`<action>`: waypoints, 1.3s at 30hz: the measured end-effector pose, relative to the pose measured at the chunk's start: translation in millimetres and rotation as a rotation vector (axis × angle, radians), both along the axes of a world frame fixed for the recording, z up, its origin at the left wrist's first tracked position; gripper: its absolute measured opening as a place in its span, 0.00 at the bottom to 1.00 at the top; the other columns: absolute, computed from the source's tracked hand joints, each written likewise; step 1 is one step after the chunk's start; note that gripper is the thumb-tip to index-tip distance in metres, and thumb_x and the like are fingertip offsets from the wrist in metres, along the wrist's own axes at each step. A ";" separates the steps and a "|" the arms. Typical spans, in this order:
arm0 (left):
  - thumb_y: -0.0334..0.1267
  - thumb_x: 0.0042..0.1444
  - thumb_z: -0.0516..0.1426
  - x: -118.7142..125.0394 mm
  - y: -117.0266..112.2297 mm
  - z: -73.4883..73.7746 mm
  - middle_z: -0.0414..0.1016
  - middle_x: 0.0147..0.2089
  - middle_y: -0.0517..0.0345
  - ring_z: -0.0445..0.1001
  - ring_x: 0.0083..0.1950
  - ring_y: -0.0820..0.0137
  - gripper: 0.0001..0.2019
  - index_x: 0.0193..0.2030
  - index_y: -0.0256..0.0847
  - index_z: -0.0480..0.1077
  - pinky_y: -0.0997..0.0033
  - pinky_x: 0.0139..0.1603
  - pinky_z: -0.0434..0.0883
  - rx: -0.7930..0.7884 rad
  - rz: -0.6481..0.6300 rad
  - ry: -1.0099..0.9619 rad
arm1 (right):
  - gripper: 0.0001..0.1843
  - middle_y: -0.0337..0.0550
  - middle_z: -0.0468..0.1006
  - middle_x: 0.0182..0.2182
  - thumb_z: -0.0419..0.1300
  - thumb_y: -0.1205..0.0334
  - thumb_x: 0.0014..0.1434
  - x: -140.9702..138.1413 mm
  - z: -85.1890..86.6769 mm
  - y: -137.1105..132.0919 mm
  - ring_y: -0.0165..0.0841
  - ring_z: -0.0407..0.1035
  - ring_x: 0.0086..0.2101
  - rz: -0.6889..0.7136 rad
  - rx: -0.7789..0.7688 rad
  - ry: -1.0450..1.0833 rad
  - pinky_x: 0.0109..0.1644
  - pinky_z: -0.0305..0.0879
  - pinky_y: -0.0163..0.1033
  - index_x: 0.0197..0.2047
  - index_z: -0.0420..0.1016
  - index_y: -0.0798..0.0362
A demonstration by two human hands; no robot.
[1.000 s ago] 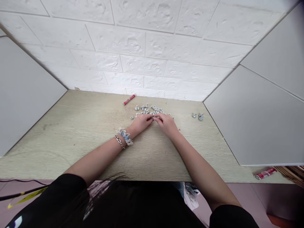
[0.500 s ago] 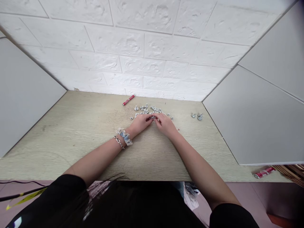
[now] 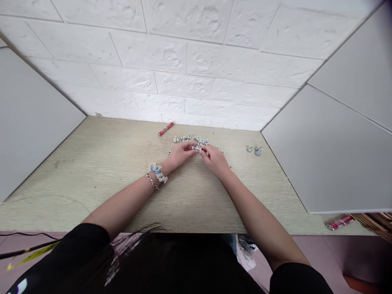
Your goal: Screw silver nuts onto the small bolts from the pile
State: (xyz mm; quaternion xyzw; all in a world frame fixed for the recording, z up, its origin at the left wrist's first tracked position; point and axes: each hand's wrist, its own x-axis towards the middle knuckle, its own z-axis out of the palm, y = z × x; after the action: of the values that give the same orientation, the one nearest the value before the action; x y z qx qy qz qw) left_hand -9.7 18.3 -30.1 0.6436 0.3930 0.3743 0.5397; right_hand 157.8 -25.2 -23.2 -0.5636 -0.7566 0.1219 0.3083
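Observation:
Above the middle of the table, the fingertips of both hands meet at a small silver bolt (image 3: 199, 144) with its shank up and a flat metal part around its base. My left hand (image 3: 180, 156), wearing a scrunchie and a chain bracelet, pinches it from the left. From the right, my right hand (image 3: 215, 159) closes thumb and fingers on the same piece. Just behind them lie loose metal plates and nuts (image 3: 202, 140), partly covered by the hands. Several bolts (image 3: 183, 139) stand behind my left hand.
A red marker-like tube (image 3: 165, 129) lies near the white brick wall (image 3: 196, 85). A few bolts (image 3: 257, 151) sit apart at the right. Another red tube (image 3: 339, 222) rests at the front right edge by a wicker item (image 3: 375, 224). Pale panels (image 3: 343, 151) border both sides.
My left hand has shifted slightly left and opened its grip a little. The bolt's upright shank now shows between the hands. My right hand has barely moved.

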 end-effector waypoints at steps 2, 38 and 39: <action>0.41 0.47 0.64 -0.1 -1.3 2.2 0.73 0.31 0.58 0.70 0.31 0.74 0.20 0.46 0.33 0.71 0.72 0.37 0.69 -0.039 -0.017 -0.052 | 0.11 0.45 0.74 0.34 0.49 0.58 0.63 -0.6 1.1 -1.0 0.35 0.66 0.33 -0.014 -0.006 0.019 0.37 0.60 0.38 0.38 0.70 0.53; 0.45 0.49 0.62 -0.5 0.3 -3.6 0.73 0.27 0.58 0.69 0.26 0.74 0.18 0.44 0.37 0.76 0.74 0.30 0.67 0.136 0.015 0.107 | 0.11 0.46 0.76 0.40 0.52 0.64 0.62 0.2 -8.0 2.5 0.36 0.70 0.39 0.008 0.063 0.025 0.43 0.65 0.41 0.44 0.74 0.51; 0.45 0.49 0.62 -0.5 0.4 -3.7 0.74 0.27 0.58 0.69 0.27 0.74 0.18 0.44 0.37 0.76 0.74 0.30 0.67 0.123 0.006 0.094 | 0.11 0.46 0.76 0.40 0.52 0.64 0.62 0.3 -7.7 2.4 0.36 0.70 0.39 0.011 0.068 0.028 0.43 0.65 0.41 0.44 0.74 0.51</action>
State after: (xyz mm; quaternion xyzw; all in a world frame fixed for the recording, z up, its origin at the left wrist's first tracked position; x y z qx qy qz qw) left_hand -10.2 18.7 -33.8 0.6912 0.3959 0.3690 0.4789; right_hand 158.0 -22.8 -30.9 -0.5467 -0.7591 0.1055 0.3372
